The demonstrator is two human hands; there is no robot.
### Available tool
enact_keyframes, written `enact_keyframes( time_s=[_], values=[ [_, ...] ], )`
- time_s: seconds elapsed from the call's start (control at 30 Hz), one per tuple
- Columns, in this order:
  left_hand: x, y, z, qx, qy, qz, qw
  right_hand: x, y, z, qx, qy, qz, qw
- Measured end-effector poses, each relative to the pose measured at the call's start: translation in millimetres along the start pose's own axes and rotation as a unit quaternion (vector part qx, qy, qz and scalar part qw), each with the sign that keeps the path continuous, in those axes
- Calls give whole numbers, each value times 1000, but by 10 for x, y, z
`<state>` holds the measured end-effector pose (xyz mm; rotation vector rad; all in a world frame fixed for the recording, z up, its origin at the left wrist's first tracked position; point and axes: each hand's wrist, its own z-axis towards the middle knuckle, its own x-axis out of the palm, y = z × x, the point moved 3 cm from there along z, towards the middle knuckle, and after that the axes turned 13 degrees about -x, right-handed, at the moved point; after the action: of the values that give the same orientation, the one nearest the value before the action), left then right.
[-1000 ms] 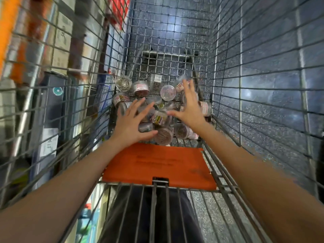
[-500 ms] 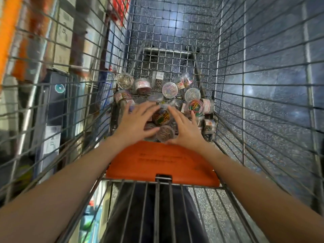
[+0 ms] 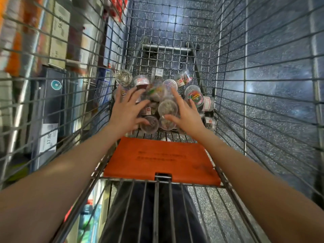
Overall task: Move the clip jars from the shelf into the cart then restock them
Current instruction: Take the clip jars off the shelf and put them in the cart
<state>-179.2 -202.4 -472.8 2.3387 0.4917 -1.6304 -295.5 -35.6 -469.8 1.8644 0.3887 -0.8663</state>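
Several clear round clip jars lie heaped at the bottom of the wire cart (image 3: 233, 85). My left hand (image 3: 127, 109) and my right hand (image 3: 185, 113) reach down into it with fingers spread and straight. Between the two palms sits a blurred cluster of jars (image 3: 167, 106), pressed from both sides. A jar of silver clips (image 3: 123, 78) lies at the far left of the heap, and a jar of coloured clips (image 3: 194, 97) lies just right of my right hand. Jars underneath the hands are partly hidden.
The cart's orange child-seat flap (image 3: 161, 158) lies flat just in front of the heap. Shelves with boxes and price labels (image 3: 56, 41) run along the left side of the cart. Speckled dark floor tiles (image 3: 271, 102) show through the right wall.
My hands closed in from spread apart onto the jars in the middle of the heap. Now the fingers are fanned out again with a cluster of jars pressed between the palms.
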Motion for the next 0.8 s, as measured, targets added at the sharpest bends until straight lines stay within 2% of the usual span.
enact_keyframes(
  time_s=[0.13, 0.23, 0.3, 0.4, 0.47, 0.57, 0.7, 0.8],
  values=[
    [-22, 56, 103, -73, -6, -36, 997, -109, -76, 226, 3, -1, -14, 1000],
    [-74, 181, 137, -187, -41, -106, 976, -218, -160, 338, 40, -76, 43, 995],
    [-107, 242, 129, -225, -51, -164, 959, -287, -235, 359, 79, -124, 68, 987],
    [-159, 162, 43, -146, -44, -147, 977, -273, -261, 281, 81, -109, 58, 989],
    [-123, 17, -50, -60, -12, -120, 991, -152, -222, 140, 71, -54, 42, 995],
    [119, -175, -181, 52, 54, -49, 996, 56, -168, -50, 11, 16, -47, 999],
    [282, -182, -137, 26, 64, 13, 998, 235, -253, -98, -6, 95, -140, 986],
    [220, -109, 71, -18, 117, 39, 992, 243, -312, -68, 0, 105, -169, 980]
  ],
)
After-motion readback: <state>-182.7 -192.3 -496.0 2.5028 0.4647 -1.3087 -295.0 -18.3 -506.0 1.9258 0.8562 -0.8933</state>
